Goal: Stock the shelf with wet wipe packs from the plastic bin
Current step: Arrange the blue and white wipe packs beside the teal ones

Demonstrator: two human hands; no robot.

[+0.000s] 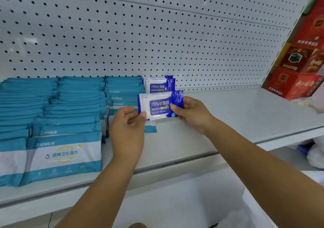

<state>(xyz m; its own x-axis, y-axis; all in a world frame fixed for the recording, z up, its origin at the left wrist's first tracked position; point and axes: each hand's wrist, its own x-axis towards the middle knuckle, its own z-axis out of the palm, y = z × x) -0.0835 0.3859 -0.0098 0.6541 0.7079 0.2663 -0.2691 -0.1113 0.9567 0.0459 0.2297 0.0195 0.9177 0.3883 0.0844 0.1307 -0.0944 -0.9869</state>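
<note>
A blue and white alcohol wipe pack (158, 105) is held upright just above the white shelf (228, 115). My left hand (127, 133) pinches its lower left corner and my right hand (191, 113) grips its right end. Behind it, more blue packs (160, 85) of the same kind stand against the pegboard. Rows of teal and white wipe packs (66, 122) fill the shelf's left part. Below the shelf, a pale translucent bin (254, 208) shows at the bottom right.
White pegboard (157, 35) backs the shelf. Red boxes (301, 66) are stacked at the shelf's right end. A white plastic bag (315, 156) lies on the level below, right. Bare shelf surface lies right of my hands.
</note>
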